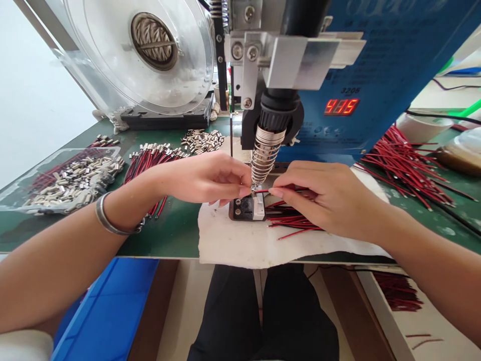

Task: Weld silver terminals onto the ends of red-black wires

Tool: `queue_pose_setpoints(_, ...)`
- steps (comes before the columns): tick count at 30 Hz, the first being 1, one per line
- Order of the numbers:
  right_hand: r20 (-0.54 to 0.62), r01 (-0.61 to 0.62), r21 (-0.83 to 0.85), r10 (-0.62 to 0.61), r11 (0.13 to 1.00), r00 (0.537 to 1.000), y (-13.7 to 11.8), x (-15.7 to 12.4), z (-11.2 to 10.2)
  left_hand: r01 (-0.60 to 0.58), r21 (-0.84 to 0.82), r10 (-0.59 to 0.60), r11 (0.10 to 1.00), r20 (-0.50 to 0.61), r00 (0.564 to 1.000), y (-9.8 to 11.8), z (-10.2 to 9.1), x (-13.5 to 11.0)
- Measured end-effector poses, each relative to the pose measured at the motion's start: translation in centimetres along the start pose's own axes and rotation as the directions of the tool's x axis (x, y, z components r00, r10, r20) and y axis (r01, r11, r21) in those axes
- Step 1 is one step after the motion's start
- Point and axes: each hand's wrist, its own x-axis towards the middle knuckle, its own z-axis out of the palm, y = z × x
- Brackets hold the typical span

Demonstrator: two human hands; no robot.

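My left hand (205,176) is closed in a pinch at the tip of the soldering iron (267,145), holding a small metal piece I can barely see. My right hand (311,195) pinches a thin red wire (263,191) and holds its end at the same spot, above a small black fixture (247,208). The fixture sits on a white cloth (240,243). Under my right hand lies a bundle of red and black wires (291,220). A metal bangle (108,223) circles my left wrist.
A clear tray (22,188) of small metal terminals stands at the left, with finished wires (150,158) and loose terminals (201,140) behind. More red wires (408,160) lie right. A blue machine (394,60) shows 435; a clear reel (150,50) stands left. A blue bin (108,311) is below.
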Motion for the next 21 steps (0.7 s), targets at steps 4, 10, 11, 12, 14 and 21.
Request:
queue_pose_setpoints(4, -0.005, 0.001, 0.001, -0.001, 1.0, 1.0, 0.0, 0.01, 0.02, 0.006, 0.013, -0.006, 1.0, 0.002, 1.0, 0.07, 0.09, 0.05)
queue_pose_setpoints(10, 0.002, -0.001, -0.002, 0.001, 1.0, 1.0, 0.01, 0.06, 0.06, 0.016, 0.06, -0.015, 0.998, -0.013, 1.0, 0.1, 0.05, 0.03)
queue_pose_setpoints(11, 0.002, 0.003, 0.0, -0.003, 1.0, 1.0, 0.01, 0.08, 0.09, 0.017, 0.07, -0.016, 0.997, -0.011, 1.0, 0.09, 0.02, 0.0)
queue_pose_setpoints(12, -0.002, 0.007, 0.004, -0.007, 1.0, 1.0, 0.01, 0.1, 0.14, 0.015, 0.082, -0.015, 0.997, -0.01, 1.0, 0.07, -0.01, -0.04)
queue_pose_setpoints(14, -0.01, 0.013, 0.012, -0.013, 1.0, 1.0, 0.03, 0.13, 0.26, -0.001, 0.115, 0.003, 0.993, -0.014, 1.0, 0.01, -0.07, -0.13)
queue_pose_setpoints(21, -0.002, 0.002, 0.014, -0.002, 1.0, 1.0, 0.04, 0.11, 0.3, -0.036, 0.177, 0.038, 0.984, -0.006, 0.999, -0.55, -0.02, -0.27)
